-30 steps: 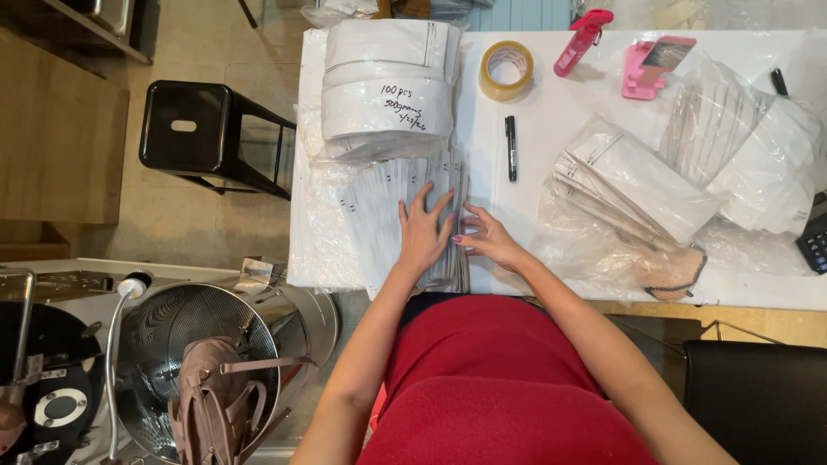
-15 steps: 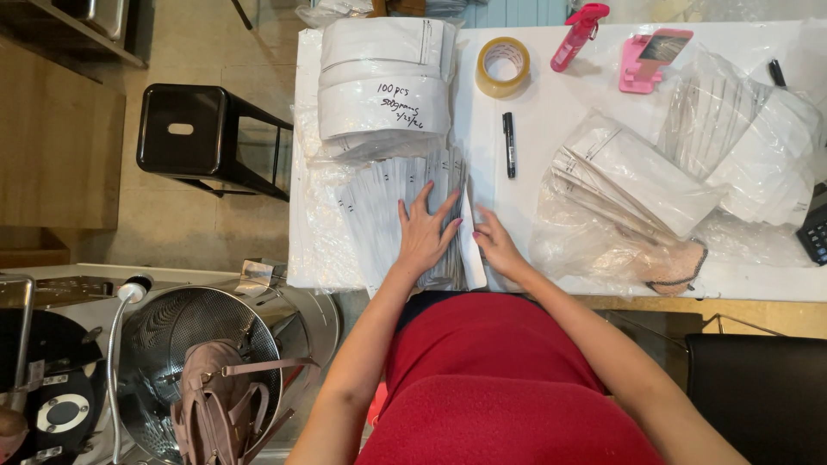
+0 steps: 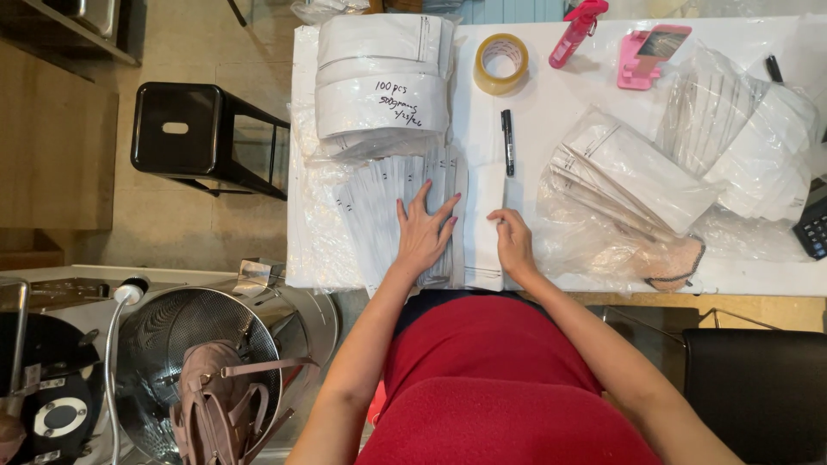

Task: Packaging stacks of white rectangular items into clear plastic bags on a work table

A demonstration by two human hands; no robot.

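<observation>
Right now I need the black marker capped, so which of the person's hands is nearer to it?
Right. The right hand lies just below the black marker, on a white bag. The left hand lies farther left, flat on the fanned stack of white bags.

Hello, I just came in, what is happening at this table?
A person in a red top is working at a white table with bare hands. The left hand lies flat, fingers spread, on a fanned row of flat white pouches. The right hand rests on one white pouch lying slightly apart beside that row. A wrapped bundle of pouches, a tape roll and a black marker lie further back.
</observation>
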